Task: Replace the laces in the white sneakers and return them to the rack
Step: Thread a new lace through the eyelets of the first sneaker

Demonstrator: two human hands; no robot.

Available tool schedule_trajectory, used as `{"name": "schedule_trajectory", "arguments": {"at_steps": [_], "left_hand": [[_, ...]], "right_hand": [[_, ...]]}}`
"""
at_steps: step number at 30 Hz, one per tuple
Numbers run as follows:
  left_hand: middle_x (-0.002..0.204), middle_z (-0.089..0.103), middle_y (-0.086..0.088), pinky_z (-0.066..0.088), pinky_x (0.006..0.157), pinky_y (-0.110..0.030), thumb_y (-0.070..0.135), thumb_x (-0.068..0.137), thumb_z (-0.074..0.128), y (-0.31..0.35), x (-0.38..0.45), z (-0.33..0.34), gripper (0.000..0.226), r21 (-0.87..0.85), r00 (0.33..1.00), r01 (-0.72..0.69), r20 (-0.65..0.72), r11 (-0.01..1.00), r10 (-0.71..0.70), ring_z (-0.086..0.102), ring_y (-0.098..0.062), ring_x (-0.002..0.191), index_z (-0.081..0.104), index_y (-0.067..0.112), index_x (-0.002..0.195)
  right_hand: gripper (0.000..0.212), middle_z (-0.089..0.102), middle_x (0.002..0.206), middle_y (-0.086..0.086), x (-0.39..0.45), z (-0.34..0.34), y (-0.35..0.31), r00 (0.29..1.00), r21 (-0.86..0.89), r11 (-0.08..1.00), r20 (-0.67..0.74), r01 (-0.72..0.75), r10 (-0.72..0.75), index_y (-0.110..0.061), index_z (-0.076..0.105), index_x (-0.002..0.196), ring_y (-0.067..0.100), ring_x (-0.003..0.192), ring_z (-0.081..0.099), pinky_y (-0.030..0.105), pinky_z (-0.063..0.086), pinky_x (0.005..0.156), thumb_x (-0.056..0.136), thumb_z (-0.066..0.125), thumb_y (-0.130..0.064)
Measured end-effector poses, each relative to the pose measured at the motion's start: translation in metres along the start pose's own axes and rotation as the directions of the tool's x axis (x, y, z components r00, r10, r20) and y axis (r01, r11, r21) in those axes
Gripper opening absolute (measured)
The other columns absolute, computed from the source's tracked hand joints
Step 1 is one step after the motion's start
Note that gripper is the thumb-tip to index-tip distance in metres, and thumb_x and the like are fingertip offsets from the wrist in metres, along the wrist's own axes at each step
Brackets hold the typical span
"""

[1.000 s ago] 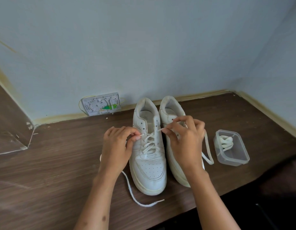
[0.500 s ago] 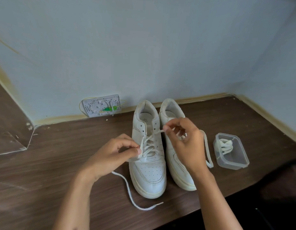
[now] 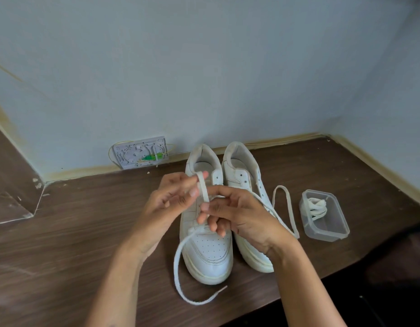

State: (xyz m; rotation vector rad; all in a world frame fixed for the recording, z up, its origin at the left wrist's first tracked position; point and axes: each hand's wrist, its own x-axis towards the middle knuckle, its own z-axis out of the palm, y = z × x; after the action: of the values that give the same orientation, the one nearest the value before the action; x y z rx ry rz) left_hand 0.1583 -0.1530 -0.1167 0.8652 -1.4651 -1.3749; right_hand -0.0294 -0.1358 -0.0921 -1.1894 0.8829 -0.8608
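Both hands have come together over the left sneaker [image 3: 205,237] now, off its eyelets. My left hand [image 3: 167,204] pinches a stretch of the lace [image 3: 202,188] upright at twelve o'clock; my right hand [image 3: 237,217] curls round the lace's other run just below. I reckon lacing is over and knotting starts. Beside it at three o'clock, the right sneaker [image 3: 245,175] looks unlaced, and spare laces sit in the plastic tub [image 3: 341,228] on the surface [image 3: 62,244]. Hidden: the crossings under my fingers, and no rack in view.
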Motion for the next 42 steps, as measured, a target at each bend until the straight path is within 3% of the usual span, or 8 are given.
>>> {"name": "schedule_trajectory", "arguments": {"at_steps": [4,8,14,19,24,32,36,42], "left_hand": [[0.129,0.061,0.008,0.045,0.096,-0.019,0.061,0.075,0.072,-0.005,0.004,-0.003,0.048,-0.071,0.958,-0.030,-0.286,0.997,0.009,0.052,-0.001,0.124,0.073,0.033,0.114],[0.109,0.065,0.007,0.044,0.089,-0.016,0.037,0.087,0.069,-0.017,0.006,-0.013,0.010,0.293,0.798,0.025,-0.582,0.956,0.158,0.061,-0.015,0.106,0.072,0.034,0.097],[0.107,0.067,0.026,0.032,0.104,-0.034,0.048,0.085,0.063,-0.017,0.011,0.015,0.030,0.651,0.883,-0.312,-0.071,0.692,0.465,0.054,0.001,0.108,0.068,0.040,0.113],[0.077,0.067,0.025,0.041,0.094,-0.049,0.042,0.085,0.066,-0.024,0.011,-0.004,0.010,0.689,0.823,-0.218,-0.252,0.691,0.510,0.057,0.001,0.083,0.074,0.038,0.091],[0.087,0.069,0.018,0.046,0.087,-0.058,0.029,0.088,0.071,-0.033,0.001,-0.037,0.018,0.712,0.761,0.116,-0.511,0.692,0.399,0.064,-0.018,0.087,0.065,0.045,0.091],[0.102,0.068,0.025,0.030,0.110,-0.045,0.043,0.085,0.063,-0.030,0.014,0.015,0.032,0.710,0.834,-0.350,-0.061,0.611,0.549,0.058,-0.001,0.106,0.068,0.034,0.115],[0.084,0.066,0.023,0.029,0.109,-0.039,0.035,0.086,0.063,-0.031,0.014,0.007,0.012,0.728,0.792,-0.280,-0.192,0.626,0.579,0.057,-0.002,0.088,0.073,0.033,0.093],[0.082,0.068,0.017,0.042,0.092,-0.061,0.027,0.089,0.069,-0.033,0.008,-0.023,0.008,0.794,0.742,-0.052,-0.375,0.605,0.556,0.064,-0.018,0.077,0.076,0.023,0.092]], "right_hand": [[0.024,0.066,0.073,0.008,-0.007,-0.020,-0.004,0.994,-0.047,0.999,-0.108,-0.003,-0.002,0.000,0.070,0.108,0.011,0.056,0.053,0.017,0.041,0.047,0.085,0.068,-0.009],[0.015,0.065,0.070,0.008,-0.012,-0.035,-0.003,0.982,-0.152,0.988,-0.182,0.021,-0.049,-0.004,0.075,0.091,0.011,0.054,0.050,0.018,0.038,0.044,0.083,0.071,-0.016],[0.019,0.065,0.071,0.008,-0.006,-0.022,0.001,0.985,-0.203,0.976,-0.140,0.072,-0.102,0.003,0.072,0.098,0.009,0.054,0.049,0.018,0.036,0.045,0.088,0.067,-0.013],[0.021,0.056,0.062,0.001,-0.009,-0.027,-0.001,0.992,-0.271,0.963,-0.120,0.005,-0.039,-0.005,0.076,0.092,0.012,0.056,0.042,0.021,0.031,0.047,0.085,0.069,-0.023],[0.019,0.058,0.065,0.005,-0.016,-0.043,-0.003,0.982,-0.312,0.950,-0.187,-0.030,-0.030,-0.009,0.077,0.087,0.027,0.060,0.035,0.024,0.030,0.049,0.080,0.073,-0.026],[0.018,0.060,0.062,-0.001,-0.004,-0.020,0.000,0.977,-0.305,0.944,-0.128,0.127,-0.173,0.000,0.074,0.095,0.000,0.049,0.047,0.010,0.037,0.049,0.088,0.066,-0.015],[0.015,0.060,0.062,-0.003,-0.006,-0.024,-0.001,0.977,-0.319,0.944,-0.161,0.085,-0.143,-0.003,0.074,0.095,-0.001,0.050,0.049,0.009,0.038,0.050,0.090,0.065,-0.014],[0.020,0.063,0.064,-0.005,-0.011,-0.039,-0.001,0.956,-0.359,0.932,-0.257,0.040,-0.140,-0.012,0.077,0.088,0.000,0.056,0.048,0.012,0.040,0.056,0.081,0.070,-0.029]]}}
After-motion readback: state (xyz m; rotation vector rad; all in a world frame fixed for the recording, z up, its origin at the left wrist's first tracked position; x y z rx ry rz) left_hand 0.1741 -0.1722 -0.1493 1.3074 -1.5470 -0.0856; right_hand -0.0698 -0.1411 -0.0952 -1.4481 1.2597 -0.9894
